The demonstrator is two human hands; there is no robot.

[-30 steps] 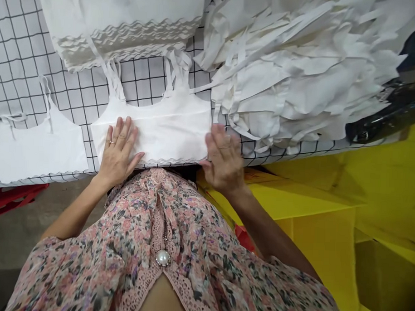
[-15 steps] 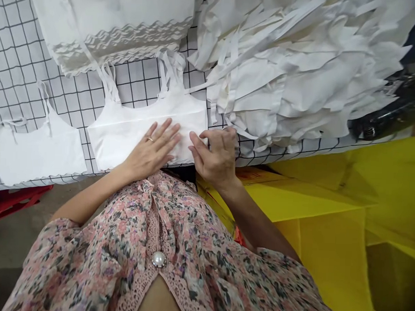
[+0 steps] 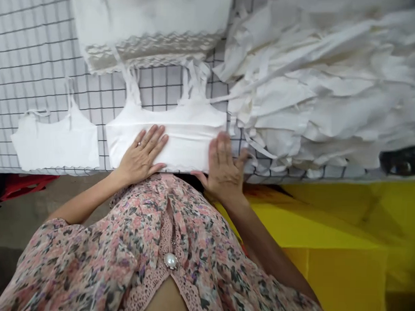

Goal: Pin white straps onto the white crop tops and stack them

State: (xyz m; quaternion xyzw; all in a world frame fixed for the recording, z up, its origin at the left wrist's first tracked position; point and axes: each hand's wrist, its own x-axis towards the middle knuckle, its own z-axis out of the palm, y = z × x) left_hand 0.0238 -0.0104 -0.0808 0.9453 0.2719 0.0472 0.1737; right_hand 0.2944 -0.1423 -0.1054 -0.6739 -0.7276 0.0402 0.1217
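Camisole top (image 3: 190,146) lies flat and face up at 12 o'clock from the person's chest, on a white sheet printed with a black grid (image 3: 37,54), its thin straps reaching away from the body and its scalloped hem running along the near edge of the table. The left hand (image 3: 141,155) rests palm down on the lower left of the top, fingers a little apart and pressing flat, with nothing pinched between them. The right hand (image 3: 224,167) sits at the top's lower right corner, its fingers spread and the thumb stretched toward 9 o'clock along the hem; it is not clamped on the cloth either. The fabric looks light, thin and soft, so it will likely slump and shift under any drag, and it seems best lifted by the wide body at both side edges rather than by the straps, which could tangle or stretch. The scalloped hem may be the most delicate edge. A second camisole top (image 3: 54,145) lies flat at 9 o'clock, just beside the first. A folded stack of white lace-edged fabric (image 3: 147,17) sits at 12 o'clock, touching the strap ends, and a heap of white fabric strips (image 3: 318,96) spreads from 1 to 3 o'clock. Yellow cardboard (image 3: 341,232) fills the area at 4 o'clock, below the table edge.
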